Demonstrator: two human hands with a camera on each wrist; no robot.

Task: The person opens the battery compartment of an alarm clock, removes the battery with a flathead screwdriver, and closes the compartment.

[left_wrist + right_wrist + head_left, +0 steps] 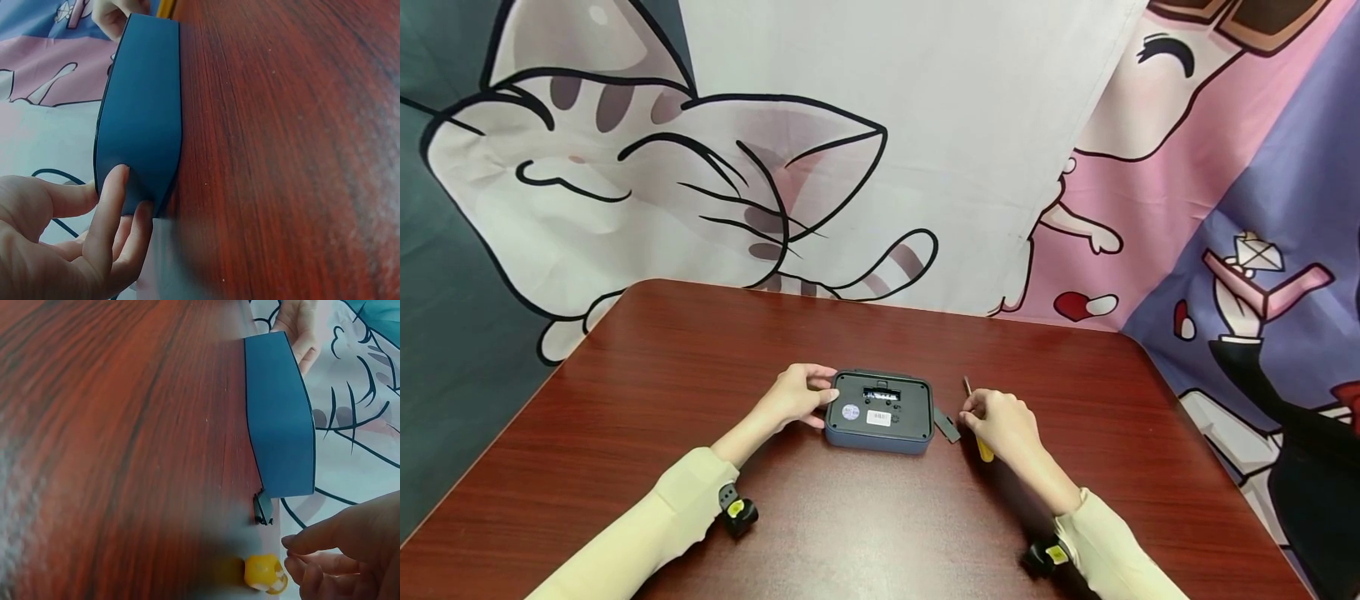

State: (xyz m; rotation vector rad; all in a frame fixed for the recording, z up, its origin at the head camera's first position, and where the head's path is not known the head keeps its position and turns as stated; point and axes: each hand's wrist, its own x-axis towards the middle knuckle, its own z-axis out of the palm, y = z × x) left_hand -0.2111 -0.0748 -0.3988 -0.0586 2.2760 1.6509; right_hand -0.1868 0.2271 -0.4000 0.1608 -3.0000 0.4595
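Note:
A blue box-shaped electronic device [880, 435] lies on the table with its dark back face up. That face has an uncovered battery compartment [882, 394] with something shiny inside, too small to make out. My left hand [799, 395] grips the device's left end, thumb at the top edge and fingers against the side. A small dark cover piece [947, 425] lies by the right end. My right hand [1004, 421] is over a yellow-handled screwdriver [985, 451], its fingers loosely bent. In the right wrist view those fingertips are just above the yellow handle [264, 572], not wrapped around it.
The reddish-brown wooden table [760, 517] extends around both arms. Behind it hangs a cloth backdrop [970, 150] with cartoon animals. A small black camera is strapped to each wrist.

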